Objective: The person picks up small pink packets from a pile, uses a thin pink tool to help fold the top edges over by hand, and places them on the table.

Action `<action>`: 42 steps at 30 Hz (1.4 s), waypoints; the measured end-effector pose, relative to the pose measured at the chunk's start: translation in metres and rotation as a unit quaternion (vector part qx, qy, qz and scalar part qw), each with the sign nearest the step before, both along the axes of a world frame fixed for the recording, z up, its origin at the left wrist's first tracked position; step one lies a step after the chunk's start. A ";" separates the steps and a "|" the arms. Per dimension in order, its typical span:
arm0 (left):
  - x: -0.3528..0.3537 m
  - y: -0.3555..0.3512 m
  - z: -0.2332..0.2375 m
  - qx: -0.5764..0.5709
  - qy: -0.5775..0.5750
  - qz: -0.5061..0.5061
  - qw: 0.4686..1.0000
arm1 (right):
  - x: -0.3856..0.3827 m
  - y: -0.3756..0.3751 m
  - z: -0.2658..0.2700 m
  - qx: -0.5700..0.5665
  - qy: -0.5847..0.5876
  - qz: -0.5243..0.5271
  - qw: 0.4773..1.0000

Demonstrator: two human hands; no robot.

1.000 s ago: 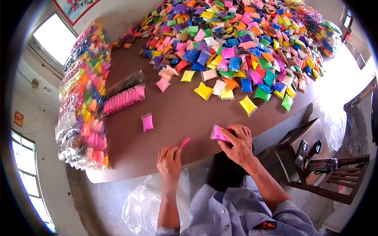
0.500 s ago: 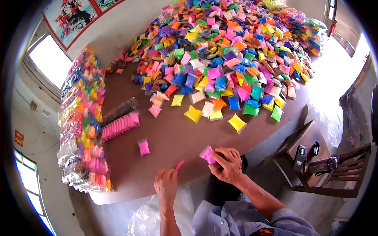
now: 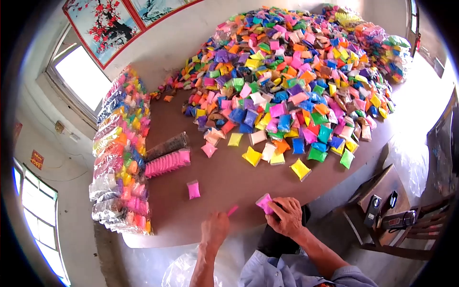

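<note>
My left hand (image 3: 214, 230) is closed around a thin, flat pink strip (image 3: 232, 210) that pokes out past the fingers over the table's front edge. Between the fingers and thumb of my right hand (image 3: 289, 218) is a small clear packet of pink filling (image 3: 264, 203). The two hands are apart, the strip pointing up and to the right, left of the packet. Further up the table, another pink packet (image 3: 193, 189) lies alone. Behind it stands a tight row of pink packets (image 3: 168, 163) beside a row of dark packets (image 3: 167, 146).
A big heap of coloured packets (image 3: 287, 81) covers the back of the brown table (image 3: 220, 174). Rows of packets (image 3: 122, 158) are stacked along its left edge. At right, a wooden stool (image 3: 389, 184) carries a flask (image 3: 399, 219) and small black objects.
The whole view has shifted, so the table and heap appear lower and further right. Both hands keep hold of the same things, with the left hand slightly blurred.
</note>
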State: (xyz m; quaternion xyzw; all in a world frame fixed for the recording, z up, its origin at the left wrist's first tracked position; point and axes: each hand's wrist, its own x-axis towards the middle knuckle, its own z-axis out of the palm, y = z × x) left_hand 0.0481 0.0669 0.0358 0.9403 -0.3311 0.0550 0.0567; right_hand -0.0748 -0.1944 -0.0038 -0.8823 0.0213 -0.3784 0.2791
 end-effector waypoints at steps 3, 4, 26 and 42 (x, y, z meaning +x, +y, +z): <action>0.001 0.000 -0.009 0.025 -0.003 0.013 1.000 | 0.000 0.000 0.000 0.012 0.016 0.010 1.000; 0.003 0.001 -0.007 0.025 -0.005 0.022 0.999 | 0.000 0.000 0.000 0.012 0.014 0.020 1.000; 0.008 -0.046 0.044 -0.005 0.050 -0.002 0.999 | -0.014 -0.011 0.003 0.052 0.094 0.081 0.991; -0.014 -0.091 -0.005 -0.282 0.159 0.025 0.946 | -0.007 -0.010 0.002 0.005 0.095 0.087 0.992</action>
